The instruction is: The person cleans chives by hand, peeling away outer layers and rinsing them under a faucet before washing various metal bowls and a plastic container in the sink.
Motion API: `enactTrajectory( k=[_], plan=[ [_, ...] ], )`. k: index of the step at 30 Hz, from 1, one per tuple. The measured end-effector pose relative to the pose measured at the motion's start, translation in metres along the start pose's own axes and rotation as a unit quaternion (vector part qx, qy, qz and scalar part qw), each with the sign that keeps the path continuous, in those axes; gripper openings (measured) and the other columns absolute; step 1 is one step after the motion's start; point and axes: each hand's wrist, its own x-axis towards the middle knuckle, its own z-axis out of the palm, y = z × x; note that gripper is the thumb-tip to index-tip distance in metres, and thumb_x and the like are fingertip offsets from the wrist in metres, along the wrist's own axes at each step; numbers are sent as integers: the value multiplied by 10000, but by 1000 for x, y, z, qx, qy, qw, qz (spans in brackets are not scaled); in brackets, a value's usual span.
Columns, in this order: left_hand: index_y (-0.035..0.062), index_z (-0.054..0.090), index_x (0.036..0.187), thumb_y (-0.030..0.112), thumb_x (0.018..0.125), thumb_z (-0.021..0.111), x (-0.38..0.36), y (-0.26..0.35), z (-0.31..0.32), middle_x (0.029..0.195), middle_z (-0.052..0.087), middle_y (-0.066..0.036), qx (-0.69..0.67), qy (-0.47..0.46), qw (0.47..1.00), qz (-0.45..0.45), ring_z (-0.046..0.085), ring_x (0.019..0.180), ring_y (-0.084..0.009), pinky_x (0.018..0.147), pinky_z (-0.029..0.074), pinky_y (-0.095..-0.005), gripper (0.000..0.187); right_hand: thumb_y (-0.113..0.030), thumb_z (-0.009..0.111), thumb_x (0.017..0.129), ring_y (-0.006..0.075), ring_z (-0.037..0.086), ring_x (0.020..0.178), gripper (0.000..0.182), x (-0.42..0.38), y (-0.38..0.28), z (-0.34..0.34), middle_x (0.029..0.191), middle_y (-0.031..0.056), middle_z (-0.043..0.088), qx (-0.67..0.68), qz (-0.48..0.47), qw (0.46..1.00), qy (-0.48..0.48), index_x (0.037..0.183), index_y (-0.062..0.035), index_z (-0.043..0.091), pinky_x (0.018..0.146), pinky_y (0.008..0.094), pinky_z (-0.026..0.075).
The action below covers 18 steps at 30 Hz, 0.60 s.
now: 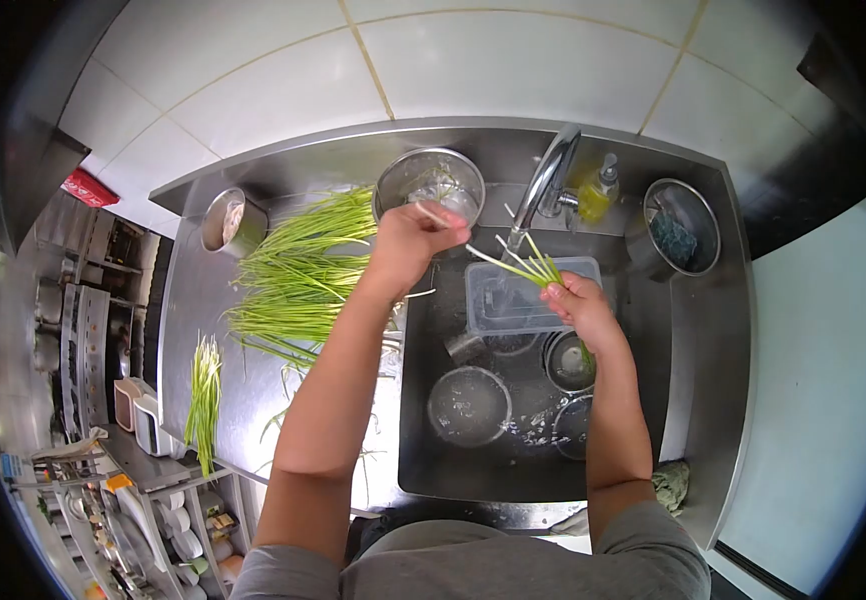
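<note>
My right hand (pixel 583 305) is closed around a few spring onions (pixel 541 270), their white ends fanned up and to the left over the sink. My left hand (pixel 415 245) has its fingers pinched together by the tip of one white stalk; what lies between them is too small to make out. Just beyond my left hand stands a round metal pot (pixel 431 165) with wet contents. A large pile of spring onions (pixel 303 270) covers the steel counter left of the sink, and a smaller, separate bunch (pixel 205 400) lies near the counter's left edge.
The sink (pixel 543 480) holds a clear plastic container (pixel 513 310) and several round metal vessels. A curved faucet (pixel 541 185) rises behind, beside a yellow-green pump bottle (pixel 596 192). Metal containers stand at the back right (pixel 675 235) and back left (pixel 235 222).
</note>
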Motion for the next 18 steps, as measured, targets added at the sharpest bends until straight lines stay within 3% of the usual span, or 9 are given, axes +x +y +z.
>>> enactTrajectory(
  k=[3, 5, 7, 10, 11, 12, 14, 15, 18],
  plan=[
    [-29, 655, 921, 54, 753, 675, -35, 10, -29, 865, 672, -127, 284, -38, 958, 24, 632, 752, -191, 679, 499, -307, 190, -197, 515, 912, 35, 362, 546, 182, -2, 1, -4, 653, -43, 467, 33, -3, 998, -45, 909, -34, 595, 487, 185, 281],
    [-8, 664, 927, 111, 753, 670, -70, 1, -54, 839, 678, -131, 472, -101, 873, -74, 650, 766, -239, 723, 503, -330, 211, -193, 513, 912, 38, 366, 545, 182, -3, -1, 5, 666, -35, 476, 45, -3, 997, -60, 923, -30, 594, 490, 185, 287],
    [72, 606, 1122, 137, 699, 736, -105, -24, -90, 1103, 610, -190, 525, -140, 809, -224, 596, 989, -287, 851, 462, -357, 448, -181, 501, 916, 46, 378, 546, 180, 1, 2, 14, 671, -26, 480, 52, -6, 996, -70, 937, -27, 591, 496, 195, 299],
    [93, 423, 1326, 162, 693, 745, -133, -35, -75, 1323, 444, -207, 706, -19, 669, -231, 411, 1242, -322, 983, 389, -383, 713, -162, 481, 920, 64, 406, 554, 176, 14, 6, 33, 670, -13, 487, 82, -24, 993, -76, 942, -22, 585, 513, 213, 321],
    [67, 300, 1385, 204, 691, 746, -125, -28, -69, 1398, 323, -227, 628, -55, 745, -217, 282, 1320, -341, 1037, 334, -409, 836, -156, 475, 921, 71, 416, 557, 174, 19, 7, 38, 668, -9, 489, 95, -32, 992, -74, 941, -20, 583, 519, 220, 329],
    [9, 348, 1348, 279, 732, 730, -117, -52, -70, 1363, 376, -236, 563, -60, 823, -48, 334, 1293, -338, 1033, 336, -406, 773, -152, 473, 921, 73, 420, 565, 171, 24, 8, 41, 674, -5, 497, 123, -32, 989, -77, 939, -21, 582, 528, 220, 339],
    [-34, 342, 1344, 356, 856, 603, -80, -15, -14, 1354, 391, -250, 300, -102, 946, -70, 371, 1279, -325, 1050, 296, -370, 677, -145, 470, 922, 77, 429, 581, 164, 34, 7, 46, 686, 3, 514, 175, -32, 981, -82, 934, -24, 580, 544, 219, 359],
    [-36, 387, 1314, 323, 898, 554, -62, -45, 4, 1226, 521, -226, 185, -82, 979, -1, 499, 1161, -283, 1007, 346, -349, 574, -147, 468, 923, 80, 431, 580, 162, 37, 2, 49, 686, 5, 514, 162, -35, 982, -95, 928, -26, 576, 547, 222, 360],
    [-34, 485, 1168, 240, 932, 496, -7, -42, 47, 977, 605, -144, -36, -154, 984, -87, 603, 843, -209, 845, 461, -329, 361, -148, 465, 922, 97, 443, 584, 154, 42, -6, 51, 687, 13, 511, 151, -36, 981, -118, 902, -30, 562, 557, 236, 361]
  ],
)
